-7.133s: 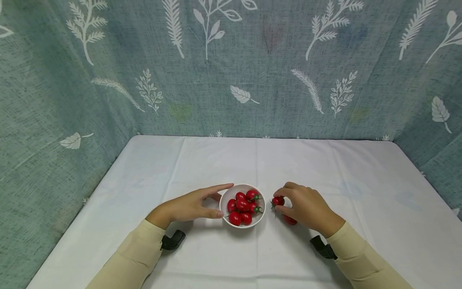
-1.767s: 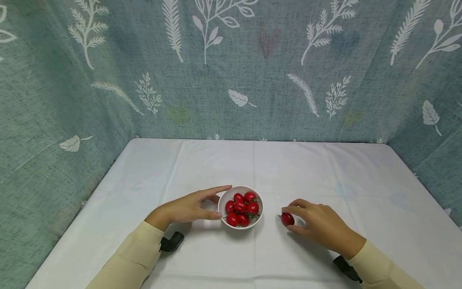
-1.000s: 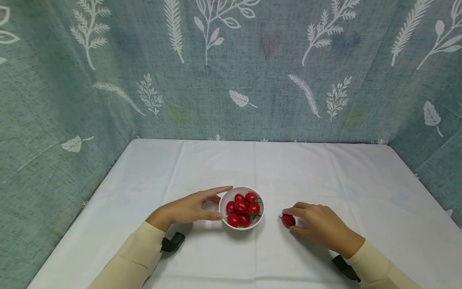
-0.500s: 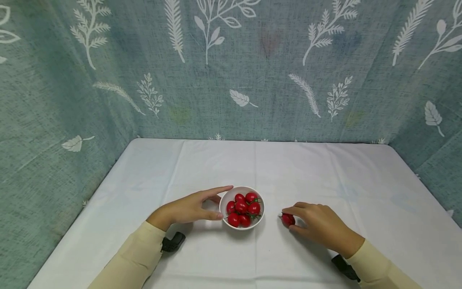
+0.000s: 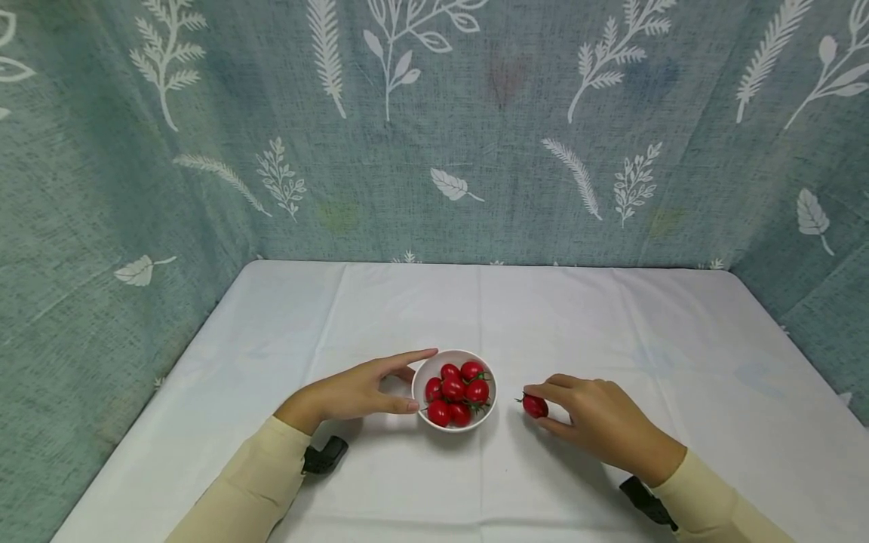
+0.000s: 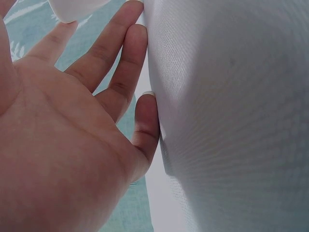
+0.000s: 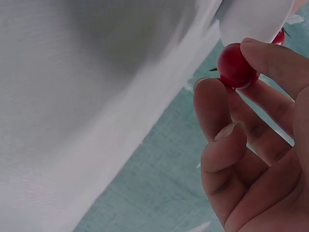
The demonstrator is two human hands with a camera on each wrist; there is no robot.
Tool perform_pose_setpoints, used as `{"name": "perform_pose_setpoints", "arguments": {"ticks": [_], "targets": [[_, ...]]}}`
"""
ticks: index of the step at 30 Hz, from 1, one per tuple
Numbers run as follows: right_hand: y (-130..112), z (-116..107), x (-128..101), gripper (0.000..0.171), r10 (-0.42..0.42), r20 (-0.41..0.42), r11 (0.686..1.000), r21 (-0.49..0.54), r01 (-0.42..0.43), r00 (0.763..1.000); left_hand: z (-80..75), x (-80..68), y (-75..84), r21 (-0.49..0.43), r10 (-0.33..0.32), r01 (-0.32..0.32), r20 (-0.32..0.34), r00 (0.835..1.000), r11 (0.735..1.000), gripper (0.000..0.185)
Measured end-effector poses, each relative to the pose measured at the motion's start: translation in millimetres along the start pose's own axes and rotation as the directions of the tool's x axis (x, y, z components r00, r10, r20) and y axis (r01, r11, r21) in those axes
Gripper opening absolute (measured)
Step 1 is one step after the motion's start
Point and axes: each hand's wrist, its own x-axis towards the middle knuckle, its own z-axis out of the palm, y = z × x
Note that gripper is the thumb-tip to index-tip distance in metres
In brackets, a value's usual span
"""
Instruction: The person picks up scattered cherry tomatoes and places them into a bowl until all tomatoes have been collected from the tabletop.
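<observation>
A small white bowl (image 5: 422, 375) of several red cherry tomatoes (image 5: 452, 389) sits on the white cloth, some with green stems. My left hand (image 5: 353, 388) is at its left side, thumb and index finger spread along the rim. In the left wrist view, a fingertip meets the underside of the bowl (image 6: 79, 7) and the other fingers are extended by the cloth. Right of the bowl, my right hand (image 5: 597, 418) pinches a single cherry tomato (image 5: 535, 406) between thumb and fingers. The right wrist view shows this tomato (image 7: 236, 66) held at the fingertips, with the bowl beyond.
A white cloth (image 5: 407, 309) covers the table and has fold creases. Green-blue curtains (image 5: 502, 136) with white leaf prints stand behind the table and along both sides. A black wrist camera (image 5: 326, 454) sits on the left wrist, another (image 5: 648, 501) on the right.
Seven seconds ago my right hand pinched a tomato beside the bowl, with another on the cloth. Now one tomato is in its fingers, shifted slightly toward the bowl since half a second ago. Left hand unchanged.
</observation>
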Motion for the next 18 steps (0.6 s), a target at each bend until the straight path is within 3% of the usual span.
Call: {"name": "perform_pose_setpoints", "arguments": {"ticks": [9,18], "targets": [[-2.5,-1.6,2.6,0.037,-0.08,-0.12,0.997,0.012,0.082,0.99,0.1,-0.6,0.0,0.004,-0.001,0.001,-0.006,1.0,1.0,0.077],[-7.3,-4.2,6.8,0.039,-0.068,-0.113,0.997,0.031,0.072,0.991,0.4,-0.8,0.2,-0.003,0.007,-0.007,0.001,1.0,1.0,0.076]]}}
